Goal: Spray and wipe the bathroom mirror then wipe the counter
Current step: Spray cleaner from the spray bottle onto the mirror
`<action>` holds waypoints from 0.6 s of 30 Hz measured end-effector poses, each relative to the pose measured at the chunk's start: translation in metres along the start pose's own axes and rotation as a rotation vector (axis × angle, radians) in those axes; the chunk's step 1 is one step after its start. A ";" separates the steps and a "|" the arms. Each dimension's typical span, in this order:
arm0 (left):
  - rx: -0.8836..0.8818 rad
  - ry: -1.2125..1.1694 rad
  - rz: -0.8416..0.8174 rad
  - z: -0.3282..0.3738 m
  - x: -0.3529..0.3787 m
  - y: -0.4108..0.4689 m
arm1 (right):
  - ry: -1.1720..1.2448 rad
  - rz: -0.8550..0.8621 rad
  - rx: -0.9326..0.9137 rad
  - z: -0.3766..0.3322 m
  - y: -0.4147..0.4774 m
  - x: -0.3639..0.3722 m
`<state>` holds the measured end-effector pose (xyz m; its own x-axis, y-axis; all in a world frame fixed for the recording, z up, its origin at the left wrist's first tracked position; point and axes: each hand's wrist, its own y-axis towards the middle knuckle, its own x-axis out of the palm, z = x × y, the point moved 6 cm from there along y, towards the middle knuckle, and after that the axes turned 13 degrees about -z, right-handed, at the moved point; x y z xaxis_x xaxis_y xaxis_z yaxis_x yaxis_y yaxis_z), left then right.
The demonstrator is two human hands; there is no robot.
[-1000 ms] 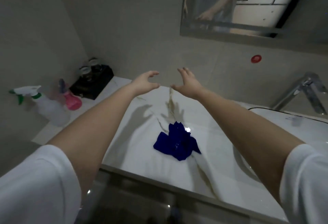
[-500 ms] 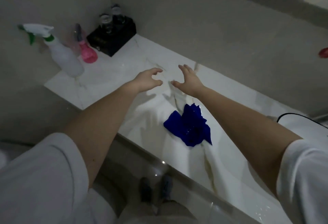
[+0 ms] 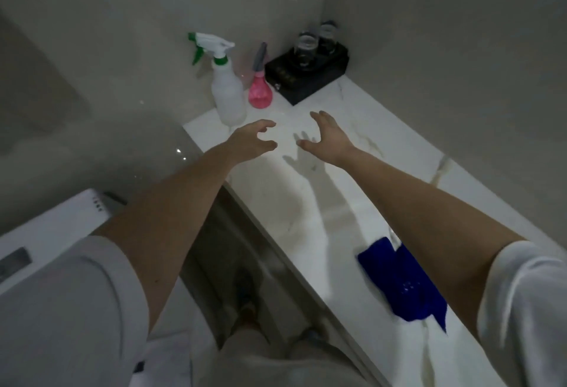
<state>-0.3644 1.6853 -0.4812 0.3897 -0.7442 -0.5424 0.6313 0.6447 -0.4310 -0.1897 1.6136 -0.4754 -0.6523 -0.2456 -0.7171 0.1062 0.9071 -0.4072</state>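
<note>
We see both arms stretched out over the white worktop (image 3: 306, 218), toward its far end in the upper middle of the frame. The left hand (image 3: 251, 141) has its fingers loosely bent and spread, and it holds nothing. It hovers just below the spray bottle (image 3: 228, 92), near it but not touching. The right hand (image 3: 329, 138) is beside it, also empty, with relaxed fingers. Its shadow falls on the stone under it, so we think it is above the surface and not resting on it.

The spray bottle stands upright at the end of the worktop, with its green trigger pointing to the left of the frame. A small pink bottle (image 3: 260, 92) stands just beside it. Behind that, a black tray (image 3: 306, 80) with two glasses (image 3: 305, 47) sits in the corner. We judge these things are pushed there to be out of the way.

The blue cloth (image 3: 408, 288) lies crumpled at the lower right, partly under the right forearm and well apart from both hands. The mirror is not in view. In our judgement the spraying is not yet begun. The bottle must be taken first, most likely by the left hand, and the cloth waits for the wiping.
</note>
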 end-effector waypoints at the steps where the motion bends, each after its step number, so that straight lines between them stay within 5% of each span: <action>1: -0.005 0.005 0.008 -0.010 -0.018 0.002 | -0.009 -0.003 -0.015 -0.016 0.014 0.002; 10: -0.069 -0.089 0.169 -0.071 -0.159 0.031 | 0.109 0.107 -0.197 -0.146 0.108 0.016; 18: -0.087 -0.226 0.168 -0.087 -0.195 0.058 | 0.064 0.234 -0.228 -0.182 0.161 -0.022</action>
<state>-0.4616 1.8828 -0.4632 0.6297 -0.6396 -0.4409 0.4895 0.7673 -0.4143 -0.2949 1.8267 -0.4226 -0.6767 -0.0056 -0.7362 0.0934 0.9912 -0.0933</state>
